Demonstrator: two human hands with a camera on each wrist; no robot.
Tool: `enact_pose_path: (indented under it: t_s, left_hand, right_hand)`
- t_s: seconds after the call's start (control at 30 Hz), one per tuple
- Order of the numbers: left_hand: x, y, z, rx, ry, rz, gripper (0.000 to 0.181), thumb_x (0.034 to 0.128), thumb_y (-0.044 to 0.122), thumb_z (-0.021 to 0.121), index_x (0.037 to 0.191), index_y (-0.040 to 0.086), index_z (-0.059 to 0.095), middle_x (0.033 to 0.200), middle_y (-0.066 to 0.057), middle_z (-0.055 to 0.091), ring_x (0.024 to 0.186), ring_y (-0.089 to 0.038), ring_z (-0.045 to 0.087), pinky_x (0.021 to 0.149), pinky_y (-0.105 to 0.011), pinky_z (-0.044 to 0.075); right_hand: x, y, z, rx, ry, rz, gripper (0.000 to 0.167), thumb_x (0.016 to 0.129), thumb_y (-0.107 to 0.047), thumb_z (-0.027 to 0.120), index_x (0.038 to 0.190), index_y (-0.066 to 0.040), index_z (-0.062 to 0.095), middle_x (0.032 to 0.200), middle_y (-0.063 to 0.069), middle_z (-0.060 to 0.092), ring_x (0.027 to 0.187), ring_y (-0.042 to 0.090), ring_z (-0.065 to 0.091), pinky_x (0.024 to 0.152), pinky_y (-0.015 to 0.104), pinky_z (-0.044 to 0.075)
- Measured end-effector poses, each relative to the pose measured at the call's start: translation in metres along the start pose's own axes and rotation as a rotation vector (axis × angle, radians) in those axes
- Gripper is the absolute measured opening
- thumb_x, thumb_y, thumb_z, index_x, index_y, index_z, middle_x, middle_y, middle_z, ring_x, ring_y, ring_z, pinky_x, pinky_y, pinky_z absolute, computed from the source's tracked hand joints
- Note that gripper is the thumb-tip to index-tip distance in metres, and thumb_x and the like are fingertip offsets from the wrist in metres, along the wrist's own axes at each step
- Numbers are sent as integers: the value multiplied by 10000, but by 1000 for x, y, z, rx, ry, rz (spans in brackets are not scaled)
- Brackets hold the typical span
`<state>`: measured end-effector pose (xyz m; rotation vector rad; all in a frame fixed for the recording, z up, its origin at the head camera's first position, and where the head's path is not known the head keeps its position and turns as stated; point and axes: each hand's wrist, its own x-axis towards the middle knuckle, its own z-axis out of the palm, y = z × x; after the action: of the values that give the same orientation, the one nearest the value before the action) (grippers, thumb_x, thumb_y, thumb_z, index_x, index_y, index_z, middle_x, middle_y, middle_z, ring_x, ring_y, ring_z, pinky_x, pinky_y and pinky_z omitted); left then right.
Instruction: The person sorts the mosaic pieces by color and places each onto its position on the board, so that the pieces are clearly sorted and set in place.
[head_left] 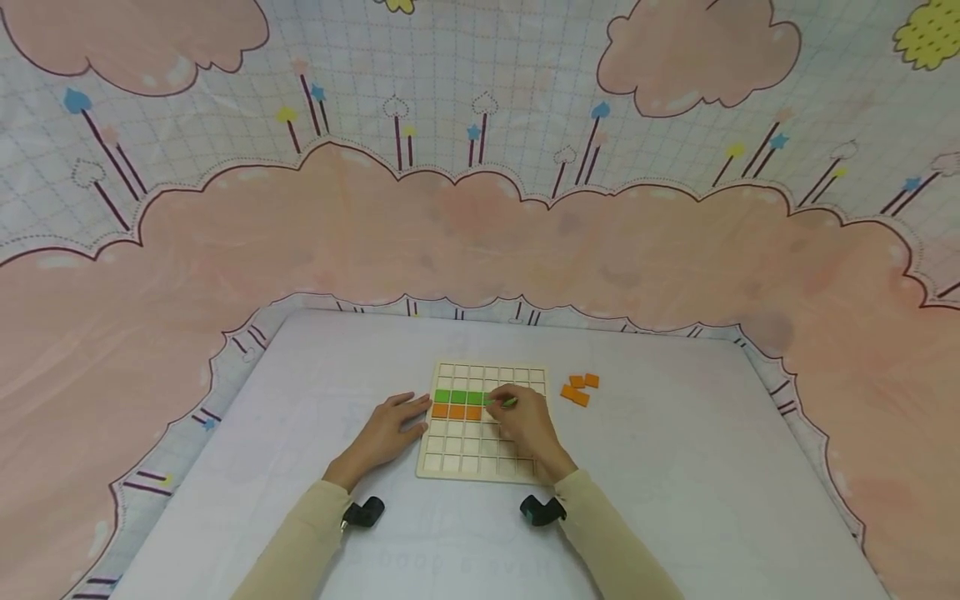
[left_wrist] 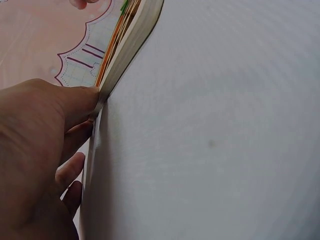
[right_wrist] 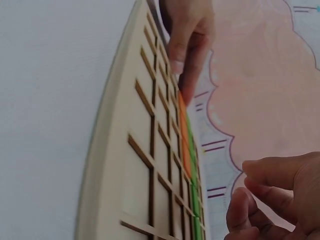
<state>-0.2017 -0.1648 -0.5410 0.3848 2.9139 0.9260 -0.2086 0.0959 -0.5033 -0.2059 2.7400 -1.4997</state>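
A square wooden grid board (head_left: 456,463) lies flat on the white table. Green tiles (head_left: 452,397) fill part of one row, with orange tiles (head_left: 457,412) in the row nearer me. My left hand (head_left: 386,429) rests at the board's left edge, fingers extended and touching it; in the left wrist view the thumb (left_wrist: 80,100) meets the rim. Over the board's right half, my right hand (head_left: 522,417) holds a tilted green tile (head_left: 510,402) at its fingers, near the end of the green row. In the right wrist view the curled right fingers (right_wrist: 265,175) show, but no tile between them.
Several loose orange tiles (head_left: 576,395) lie right of the board's far corner. A white cloth covers the table (head_left: 712,433). Behind it hangs a patterned cloth (head_left: 480,242) with pink clouds. Black wrist cameras (head_left: 543,510) sit at both sleeves.
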Motion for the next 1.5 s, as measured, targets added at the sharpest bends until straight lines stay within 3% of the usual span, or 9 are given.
enact_pose_path:
  t_s: [0.3,0.57,1.3,1.5]
  left_hand:
    - [-4,0,-1,-7,3,9,509,950,266,650,1427,144,521,1524,9,471,1456,-326,345,1152,-605,315]
    - [-4,-1,-1,0,11,11,500,947,262,650,1420,148,531,1518,-2,479,1446,-336,355,1136,-612,330]
    - [-3,2,-4,2,5,32,500,952,262,645,1420,130,529,1522,-6,473,1452,-334,348,1153,-612,304]
    - [-2,2,-4,3,8,36,499,953,261,644,1420,127,529,1523,-7,472,1451,-334,350,1155,-611,301]
  right_hand:
    - [-5,1,-18,-2,31,-13,176,882,-178,726,1045,-113,733,952,14,700,772,132,646,638,264,545]
    - [-8,7,-34,-16,62,30,197,885,-193,727,1064,-108,729,988,19,701,803,154,625,635,258,521]
    - [-9,45,-78,-93,182,63,197,888,-173,732,1068,-93,729,1042,84,722,902,228,669,767,303,561]
    - [-8,57,-91,-84,199,88,243,878,-165,729,1100,-65,721,1088,129,718,899,242,672,682,230,520]
